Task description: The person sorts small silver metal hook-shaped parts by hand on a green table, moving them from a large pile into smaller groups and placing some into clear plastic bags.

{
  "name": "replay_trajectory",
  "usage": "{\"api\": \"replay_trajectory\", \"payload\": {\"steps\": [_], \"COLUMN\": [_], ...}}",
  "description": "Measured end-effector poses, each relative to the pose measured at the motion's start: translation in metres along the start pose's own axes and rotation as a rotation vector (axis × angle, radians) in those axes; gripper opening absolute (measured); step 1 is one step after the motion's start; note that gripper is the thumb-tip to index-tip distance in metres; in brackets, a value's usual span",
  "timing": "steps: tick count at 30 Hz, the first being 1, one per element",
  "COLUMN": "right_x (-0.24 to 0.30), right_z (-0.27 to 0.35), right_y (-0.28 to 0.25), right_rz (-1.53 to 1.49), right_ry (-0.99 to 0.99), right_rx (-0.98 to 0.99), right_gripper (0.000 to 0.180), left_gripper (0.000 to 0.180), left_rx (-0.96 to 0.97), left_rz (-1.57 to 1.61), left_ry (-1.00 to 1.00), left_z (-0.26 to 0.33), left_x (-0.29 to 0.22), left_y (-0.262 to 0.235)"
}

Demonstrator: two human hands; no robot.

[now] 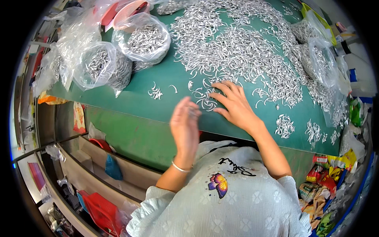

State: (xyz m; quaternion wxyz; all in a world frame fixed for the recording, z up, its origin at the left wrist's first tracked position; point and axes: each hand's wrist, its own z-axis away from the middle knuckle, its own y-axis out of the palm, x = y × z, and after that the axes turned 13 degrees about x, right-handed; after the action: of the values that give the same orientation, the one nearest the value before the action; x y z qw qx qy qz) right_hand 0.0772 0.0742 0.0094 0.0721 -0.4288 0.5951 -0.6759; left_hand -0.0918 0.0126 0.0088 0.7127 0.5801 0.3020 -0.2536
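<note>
A large spread of small, curved silver metal pieces [241,47] covers the far side of the green table. My right hand [233,103] lies open over its near edge, fingers spread and fingertips touching loose pieces [206,103]. My left hand [184,120] is raised just left of these, over the table's front edge. Its fingers are curled and slightly blurred, with a few silvery metal pieces [192,111] showing at them. A little heap of the same pieces [155,92] rests further left. More small heaps [284,126] lie right of my right forearm.
Clear plastic bags of metal pieces stand on the table: two at the left [147,39], [103,65] and others at the right [321,63]. A pink basket [130,14] is behind the left ones. Below left are an open drawer [118,158] and a red basket [103,213].
</note>
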Motion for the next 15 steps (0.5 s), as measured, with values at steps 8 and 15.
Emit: {"api": "replay_trajectory", "payload": {"steps": [8,15], "right_x": [0.000,0.010], "right_z": [0.009,-0.034], "right_y": [-0.013,0.018], "right_rz": [-0.112,-0.011], "right_ry": [0.044,0.010], "right_rx": [-0.052,-0.192], "right_gripper": [0.030,0.025], "left_gripper": [0.028,0.027], "left_rx": [0.025,0.007], "left_rz": [-0.058,-0.889], "left_ry": [0.084,0.288], "left_z": [-0.035,-0.054], "left_x": [-0.040,-0.043], "left_y": [-0.051,-0.059]}}
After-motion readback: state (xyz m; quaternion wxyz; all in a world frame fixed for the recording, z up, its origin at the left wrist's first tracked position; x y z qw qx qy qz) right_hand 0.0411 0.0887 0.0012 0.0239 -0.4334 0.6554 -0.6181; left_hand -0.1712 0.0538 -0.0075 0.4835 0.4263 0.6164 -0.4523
